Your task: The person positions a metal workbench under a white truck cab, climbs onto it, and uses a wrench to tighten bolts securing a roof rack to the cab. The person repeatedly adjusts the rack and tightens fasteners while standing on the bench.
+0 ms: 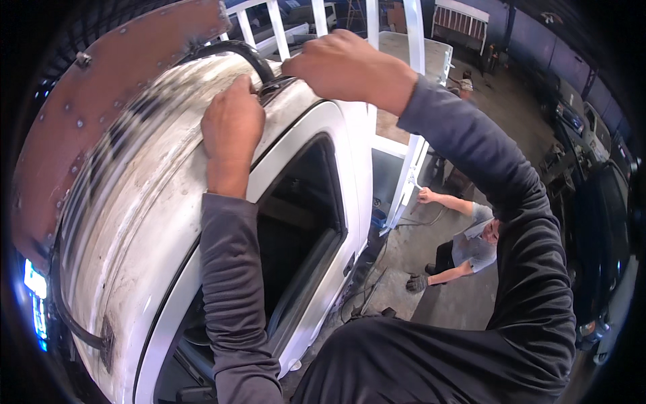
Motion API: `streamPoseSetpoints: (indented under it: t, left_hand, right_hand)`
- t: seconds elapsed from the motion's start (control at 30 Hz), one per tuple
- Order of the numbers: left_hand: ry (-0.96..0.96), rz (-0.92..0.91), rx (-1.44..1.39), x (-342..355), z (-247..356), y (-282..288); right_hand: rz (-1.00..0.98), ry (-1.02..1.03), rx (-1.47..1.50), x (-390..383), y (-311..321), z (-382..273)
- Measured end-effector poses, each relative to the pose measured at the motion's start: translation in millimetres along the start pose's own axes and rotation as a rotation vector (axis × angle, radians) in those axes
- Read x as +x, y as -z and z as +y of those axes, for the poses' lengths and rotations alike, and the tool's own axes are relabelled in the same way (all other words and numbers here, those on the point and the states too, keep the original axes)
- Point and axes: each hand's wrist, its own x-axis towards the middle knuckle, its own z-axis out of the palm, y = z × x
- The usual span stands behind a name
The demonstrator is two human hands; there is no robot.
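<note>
My left hand (234, 131) is closed on the dirty white roof (151, 161) of a vehicle, its fingertips beside the foot of a curved black tube (245, 54). My right hand (346, 67) is closed on the other side of that foot, knuckles up, over the roof edge. Between the two hands lies a dark mounting plate (277, 84), partly covered by my fingers. Whatever either hand pinches is hidden. Below the hands is the side window (303, 195) of the white cab.
A brown curved panel (74, 114) stands over the roof at left; another black tube (67, 313) meets the roof lower down. White metal bars (397, 175) rise behind the cab. Below at right, a person (471, 239) in a grey shirt reaches to them. Vehicles (599, 222) stand far right.
</note>
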Motion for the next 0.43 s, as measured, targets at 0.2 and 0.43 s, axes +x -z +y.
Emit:
streamPoseSetpoints:
  t: [0.2, 0.43]
  left_hand:
    - [-0.009, -0.029, -0.003, -1, 9, 3]
    - [-0.016, 0.012, -0.004, 2, 4, -2]
  right_hand:
    - [0.016, -0.017, 0.117, -15, -28, 21]
    - [0.239, 0.157, 0.048, -16, -74, 53]
